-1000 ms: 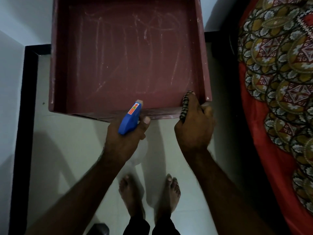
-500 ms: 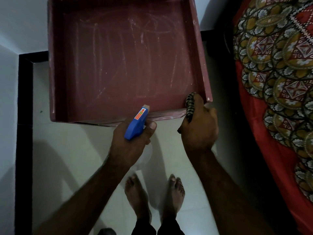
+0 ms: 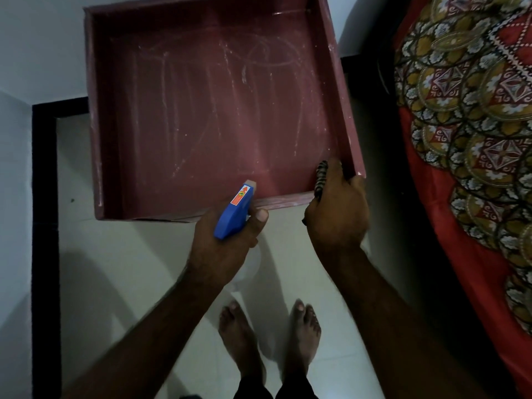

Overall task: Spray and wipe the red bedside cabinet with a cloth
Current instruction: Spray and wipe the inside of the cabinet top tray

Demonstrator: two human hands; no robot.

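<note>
Spray bottle with a blue plastic trigger head (image 3: 234, 211) sits in the left hand (image 3: 224, 249) at the centre of the frame. The fingers are wrapped round its neck, and the nozzle points over the near rim of the red bedside cabinet (image 3: 201, 125). Just to the right, the right hand (image 3: 336, 217) grips a bunched dark-and-pale striped cloth (image 3: 320, 180) at the cabinet's lower right corner, over the front rim.

The cabinet's sunken top fills the upper middle of the frame, its red surface streaked with whitish smears. A pale haze fans out from the nozzle across it. Below lies a light tiled floor (image 3: 115, 269) with a black border strip (image 3: 44, 226) at the left and a white wall (image 3: 34, 38) in the upper left. A red patterned bedspread (image 3: 475, 139) runs down the right edge. Bare feet (image 3: 239, 335) stand at lower centre.

The bottle's clear body is barely visible beneath the left hand, and most of the cloth is hidden inside the right fist.
</note>
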